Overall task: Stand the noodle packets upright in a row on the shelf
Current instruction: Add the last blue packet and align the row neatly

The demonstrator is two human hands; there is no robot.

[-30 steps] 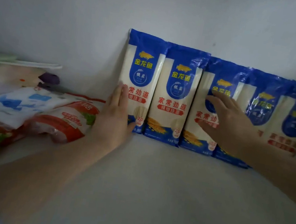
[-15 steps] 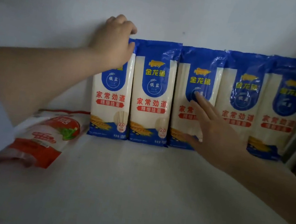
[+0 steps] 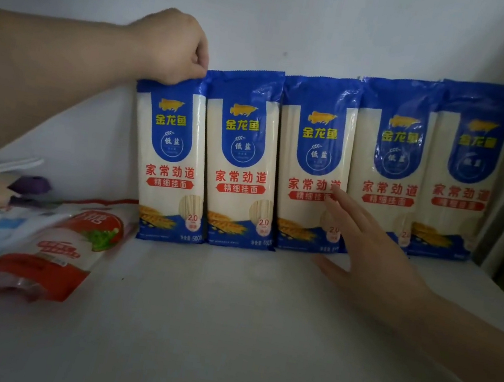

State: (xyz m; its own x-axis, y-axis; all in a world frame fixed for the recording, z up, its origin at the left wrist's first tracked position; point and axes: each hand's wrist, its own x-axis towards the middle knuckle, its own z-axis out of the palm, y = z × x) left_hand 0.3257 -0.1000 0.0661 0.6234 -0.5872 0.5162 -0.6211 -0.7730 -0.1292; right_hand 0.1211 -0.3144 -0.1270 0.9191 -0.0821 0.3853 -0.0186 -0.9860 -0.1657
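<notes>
Five noodle packets [image 3: 317,168] stand up in a row at the back edge of the white shelf [image 3: 221,334], leaning on the wall. They are flat, shiny plastic bags, blue on top and pale below. One hand, the left hand [image 3: 171,46], is curled tight, pinching the top of the packet at the left end. The right hand [image 3: 376,253] is spread flat, fingers touching the middle packet's front. Soft red bags [image 3: 45,257] lie near the shelf's left edge.
</notes>
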